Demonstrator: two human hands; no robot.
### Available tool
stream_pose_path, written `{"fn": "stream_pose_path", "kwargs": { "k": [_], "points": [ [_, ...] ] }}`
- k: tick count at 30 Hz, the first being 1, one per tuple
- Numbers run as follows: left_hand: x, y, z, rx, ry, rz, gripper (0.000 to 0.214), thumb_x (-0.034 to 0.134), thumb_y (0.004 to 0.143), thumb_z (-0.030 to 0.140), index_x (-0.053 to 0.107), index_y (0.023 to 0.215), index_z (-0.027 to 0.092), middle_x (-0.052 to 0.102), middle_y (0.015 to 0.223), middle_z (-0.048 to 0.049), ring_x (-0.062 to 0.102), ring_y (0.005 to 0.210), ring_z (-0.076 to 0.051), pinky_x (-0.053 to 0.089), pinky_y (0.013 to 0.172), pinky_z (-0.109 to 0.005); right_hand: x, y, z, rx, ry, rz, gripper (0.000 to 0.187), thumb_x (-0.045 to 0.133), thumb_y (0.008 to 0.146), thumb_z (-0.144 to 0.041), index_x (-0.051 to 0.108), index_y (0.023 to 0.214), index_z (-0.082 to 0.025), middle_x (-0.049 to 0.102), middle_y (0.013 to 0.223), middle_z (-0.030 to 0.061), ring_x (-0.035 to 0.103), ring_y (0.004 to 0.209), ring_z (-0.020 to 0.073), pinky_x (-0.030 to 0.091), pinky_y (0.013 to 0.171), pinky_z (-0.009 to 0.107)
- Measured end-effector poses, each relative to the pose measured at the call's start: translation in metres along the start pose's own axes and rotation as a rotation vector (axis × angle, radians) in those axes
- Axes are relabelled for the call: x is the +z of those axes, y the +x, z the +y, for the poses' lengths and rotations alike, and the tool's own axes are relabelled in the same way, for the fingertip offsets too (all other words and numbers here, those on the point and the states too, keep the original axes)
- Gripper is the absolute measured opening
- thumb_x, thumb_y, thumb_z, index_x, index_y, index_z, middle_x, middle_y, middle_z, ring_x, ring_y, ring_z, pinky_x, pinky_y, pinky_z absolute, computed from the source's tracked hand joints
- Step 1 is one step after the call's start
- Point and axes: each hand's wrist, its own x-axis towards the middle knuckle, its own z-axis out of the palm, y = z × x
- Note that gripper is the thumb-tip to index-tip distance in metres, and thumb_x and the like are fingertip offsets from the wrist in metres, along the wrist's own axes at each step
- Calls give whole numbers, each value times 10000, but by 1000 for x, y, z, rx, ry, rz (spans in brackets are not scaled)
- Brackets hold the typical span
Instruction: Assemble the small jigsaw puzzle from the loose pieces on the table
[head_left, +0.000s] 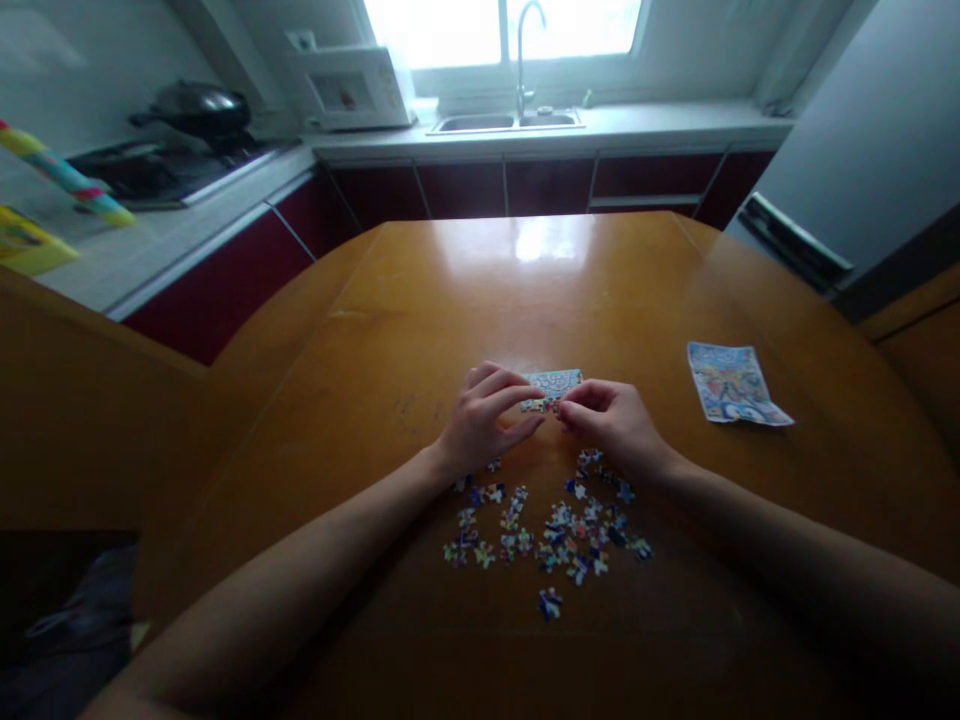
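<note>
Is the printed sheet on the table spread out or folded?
Spread out, it seems: the sheet lies printed side up on the table, its picture showing. Whether an edge is tucked underneath, I cannot tell.

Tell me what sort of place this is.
Probably a home kitchen: a sink with a tall faucet below the window, and a dark pan on the stove.

No lettering readable; printed sheet (733, 384) too blurred to tell

At twelve o'clock, a bright window (435, 32) above a sink (476, 124) and tap (520, 72); at eleven, possibly a microwave (354, 88); at ten, a dark wok (201, 108) on a stove (196, 178).
</note>
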Motion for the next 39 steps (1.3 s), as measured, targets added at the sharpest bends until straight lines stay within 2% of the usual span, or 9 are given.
{"fn": "stream_pose_path", "kwargs": {
  "k": [6,9,12,16,21,25,27,31,39],
  "points": [
    [-1,1,1,-9,-1,-12,106,730,867,292,717,960,242,707,896,-19,585,879,-181,486,819,-353,-2,0,3,-55,-24,-57,168,752,790,-337,715,792,-173,709,714,42,626,629,146,509,609,312],
    [-2,1,1,-21,-8,-3,108,728,868,297,716,957,236,707,896,-22,582,872,-181,488,814,-353,-7,2,5,-289,-165,-27,118,719,838,-299,710,882,-190,704,820,49,644,726,164,535,656,332],
    [-2,1,2,-23,-13,-2,109,727,868,299,715,952,231,706,892,-25,581,868,-181,489,807,-353,-12,5,7,-594,-353,-93,105,701,861,-228,707,964,-215,685,978,66,647,881,187,555,732,355],
    [-2,1,3,-15,-34,-26,96,725,869,295,712,946,240,708,896,-21,583,875,-181,491,816,-354,-13,5,8,-777,-454,-175,110,657,897,-162,705,965,-233,677,990,60,648,924,188,565,798,377],
    [-2,0,2,-81,-102,-40,189,692,896,298,663,1059,208,707,939,-37,591,912,-192,504,855,-375,-19,10,7,-820,-488,-149,95,656,910,-173,717,944,-238,692,954,54,656,892,185,568,793,378],
    [1,-1,-3,-164,-74,-105,207,518,943,117,659,1079,187,704,1014,-61,569,989,-209,500,897,-402,-33,25,11,-795,-567,-52,85,666,902,-206,746,903,-234,710,934,66,654,874,206,553,792,400],
    [3,-2,-5,-155,-42,-162,258,502,925,68,683,1052,201,711,1056,-56,555,1017,-219,493,924,-425,-39,32,15,-777,-623,-38,88,674,892,-209,758,875,-229,719,909,70,644,863,215,544,787,402],
    [5,-3,-7,-125,10,-234,291,543,903,55,720,1036,244,711,1133,-32,538,1049,-233,480,958,-466,-39,37,22,-763,-702,-107,114,665,894,-195,768,876,-240,737,894,61,619,878,217,538,790,389],
    [5,-5,-8,-146,63,-269,346,561,870,28,762,991,282,679,1177,-33,515,1081,-245,486,966,-496,-32,36,22,-745,-795,-208,174,619,927,-209,771,858,-260,744,911,40,588,881,209,536,798,376]
  ]
}}
